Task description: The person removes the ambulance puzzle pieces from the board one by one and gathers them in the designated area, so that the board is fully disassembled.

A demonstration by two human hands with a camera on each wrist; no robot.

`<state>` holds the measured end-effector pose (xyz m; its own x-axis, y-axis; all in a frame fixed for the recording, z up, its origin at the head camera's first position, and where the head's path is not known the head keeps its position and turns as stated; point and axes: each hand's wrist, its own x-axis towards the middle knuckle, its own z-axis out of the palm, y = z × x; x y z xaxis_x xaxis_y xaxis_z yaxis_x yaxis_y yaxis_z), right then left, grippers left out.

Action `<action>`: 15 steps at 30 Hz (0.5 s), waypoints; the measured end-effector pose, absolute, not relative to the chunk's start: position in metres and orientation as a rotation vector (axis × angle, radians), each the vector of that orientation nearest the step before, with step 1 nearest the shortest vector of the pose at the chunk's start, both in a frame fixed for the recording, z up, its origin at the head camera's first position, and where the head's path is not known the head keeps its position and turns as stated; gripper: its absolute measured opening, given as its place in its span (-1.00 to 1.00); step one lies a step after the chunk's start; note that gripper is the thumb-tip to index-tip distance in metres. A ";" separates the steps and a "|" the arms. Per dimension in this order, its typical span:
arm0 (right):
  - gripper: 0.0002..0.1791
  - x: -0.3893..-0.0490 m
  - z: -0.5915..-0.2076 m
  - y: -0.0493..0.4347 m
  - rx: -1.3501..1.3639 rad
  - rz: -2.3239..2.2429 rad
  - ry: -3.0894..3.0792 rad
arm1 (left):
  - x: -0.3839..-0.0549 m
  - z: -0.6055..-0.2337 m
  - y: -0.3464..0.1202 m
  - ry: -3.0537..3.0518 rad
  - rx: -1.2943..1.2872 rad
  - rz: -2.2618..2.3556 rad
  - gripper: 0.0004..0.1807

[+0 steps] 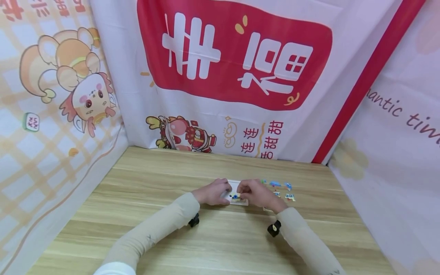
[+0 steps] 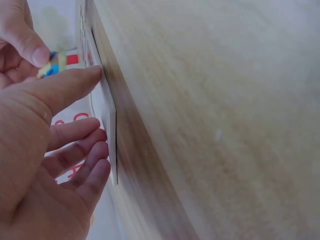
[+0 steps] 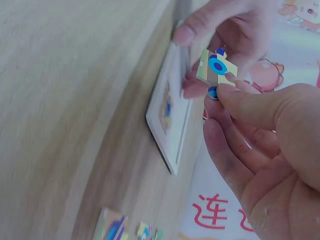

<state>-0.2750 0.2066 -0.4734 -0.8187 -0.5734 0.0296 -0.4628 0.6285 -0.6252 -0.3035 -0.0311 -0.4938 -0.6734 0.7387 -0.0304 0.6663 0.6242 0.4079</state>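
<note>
Between thumb and fingertips, my right hand (image 1: 257, 193) pinches a jigsaw puzzle piece (image 3: 214, 70) with a blue ring and a yellow edge. It is held up just above a shallow white puzzle tray (image 1: 235, 185) lying flat on the table. One puzzle piece (image 3: 167, 109) with blue and brown print sits inside the tray near its corner. At the tray's left side, my left hand (image 1: 215, 192) rests with its thumb at the edge and its other fingertips on the tray's face. In the left wrist view the held piece (image 2: 52, 68) is partly behind the left thumb.
Several loose puzzle pieces (image 1: 290, 197) lie on the wooden table (image 1: 233, 240) right of the tray, some behind my right hand. A printed cloth (image 1: 213, 130) hangs at the table's far edge, with more cloth along both sides.
</note>
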 end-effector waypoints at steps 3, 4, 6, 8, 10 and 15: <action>-0.88 -0.273 -0.472 0.219 -0.846 -0.944 2.695 | -0.301 -0.494 -0.032 2.666 1.171 0.538 -0.44; -0.89 -0.271 -0.472 0.224 -0.846 -0.937 2.698 | -0.301 -0.495 -0.032 2.671 1.175 0.535 -0.43; -0.92 -0.267 -0.472 0.237 -0.844 -0.927 2.697 | -0.301 -0.496 -0.033 2.677 1.187 0.525 -0.42; -0.93 -0.263 -0.473 0.251 -0.855 -0.918 2.694 | -0.301 -0.496 -0.034 2.677 1.191 0.528 -0.42; -0.93 -0.260 -0.476 0.265 -0.865 -0.913 2.702 | -0.301 -0.496 -0.035 2.677 1.181 0.528 -0.41; -0.89 -0.250 -0.483 0.301 -0.792 -0.936 2.756 | -0.301 -0.497 -0.037 2.673 1.180 0.524 -0.41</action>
<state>-0.2502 0.3005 -0.4825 -0.8548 -0.5167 0.0484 -0.4393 0.6709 -0.5974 -0.3015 -0.0370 -0.4968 -0.6715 0.7409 -0.0160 0.6799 0.6245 0.3843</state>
